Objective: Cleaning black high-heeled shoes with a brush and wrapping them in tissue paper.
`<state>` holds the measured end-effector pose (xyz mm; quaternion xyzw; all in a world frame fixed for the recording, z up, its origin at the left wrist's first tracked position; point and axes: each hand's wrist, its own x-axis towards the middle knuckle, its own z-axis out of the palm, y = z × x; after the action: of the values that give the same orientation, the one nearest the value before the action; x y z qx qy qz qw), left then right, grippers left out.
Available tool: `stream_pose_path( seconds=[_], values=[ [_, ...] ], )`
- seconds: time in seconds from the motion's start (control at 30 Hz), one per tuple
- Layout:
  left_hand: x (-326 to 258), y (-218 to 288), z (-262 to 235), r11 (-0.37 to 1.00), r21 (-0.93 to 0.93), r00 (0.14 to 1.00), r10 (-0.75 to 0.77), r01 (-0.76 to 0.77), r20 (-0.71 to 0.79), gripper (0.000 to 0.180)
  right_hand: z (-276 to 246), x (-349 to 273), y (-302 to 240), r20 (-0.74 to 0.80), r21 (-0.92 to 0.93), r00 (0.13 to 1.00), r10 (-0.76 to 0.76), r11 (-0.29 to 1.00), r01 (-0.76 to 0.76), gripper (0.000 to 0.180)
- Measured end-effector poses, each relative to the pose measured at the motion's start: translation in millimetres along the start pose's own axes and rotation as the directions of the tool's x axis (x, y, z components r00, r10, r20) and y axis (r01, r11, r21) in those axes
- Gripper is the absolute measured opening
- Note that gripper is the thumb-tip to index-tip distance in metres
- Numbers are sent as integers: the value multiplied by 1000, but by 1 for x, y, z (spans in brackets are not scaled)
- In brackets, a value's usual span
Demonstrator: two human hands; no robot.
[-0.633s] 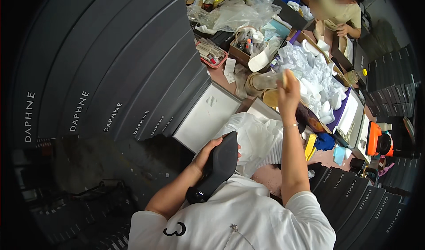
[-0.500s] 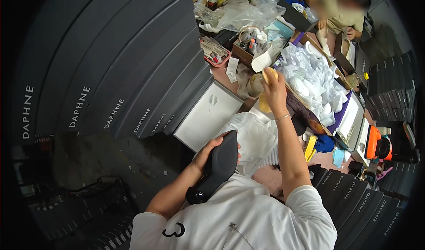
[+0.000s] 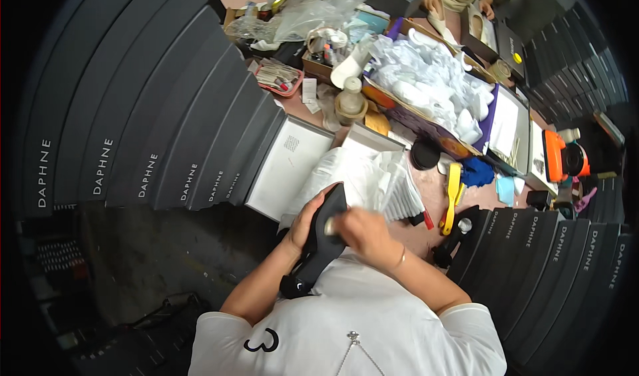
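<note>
Pink table (image 3: 431, 193) here is pretty crammed tbh. There's a big purple box (image 3: 419, 124) full of white stuffing on it. Left of the box: a jar (image 3: 351, 106), a white slip (image 3: 309, 90), a red basket (image 3: 295, 91) of sticks. Near side of the box: round black thing (image 3: 425, 155), yellow brush (image 3: 451, 199), bunched blue cloth (image 3: 478, 173).

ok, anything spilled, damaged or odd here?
No clear spill or damage. Just untidy: crumpled clear plastic heaped at the table's far left, tangled white wrapping cramming the purple-edged box. Visible parts of the black shoe look intact.
</note>
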<state>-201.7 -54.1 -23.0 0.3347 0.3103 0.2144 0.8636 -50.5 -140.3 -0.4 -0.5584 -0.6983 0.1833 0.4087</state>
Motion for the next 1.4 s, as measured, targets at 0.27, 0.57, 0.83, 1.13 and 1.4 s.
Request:
stream_pose_path(
  seconds=[0.27,0.57,0.83,1.13,1.4],
  values=[
    [-12,-14,6,991,-133,1000,-2,0,-17,55,12,14,7,-105,-112,994,23,993,-35,15],
    [-18,-5,16,983,-175,984,-91,63,-154,59,12,30,12,-181,-121,984,9,992,-32,13],
    [-20,-3,4,996,-68,997,-63,65,33,60,8,21,-23,93,-213,993,79,975,-57,12],
    [-20,-7,-1,989,-114,994,-92,98,56,64,-1,-26,-26,97,-98,994,-41,994,50,12],
    [-13,-9,0,978,-138,985,-144,156,92,65,-3,-32,-24,-73,-101,991,-109,990,101,15]
  ],
)
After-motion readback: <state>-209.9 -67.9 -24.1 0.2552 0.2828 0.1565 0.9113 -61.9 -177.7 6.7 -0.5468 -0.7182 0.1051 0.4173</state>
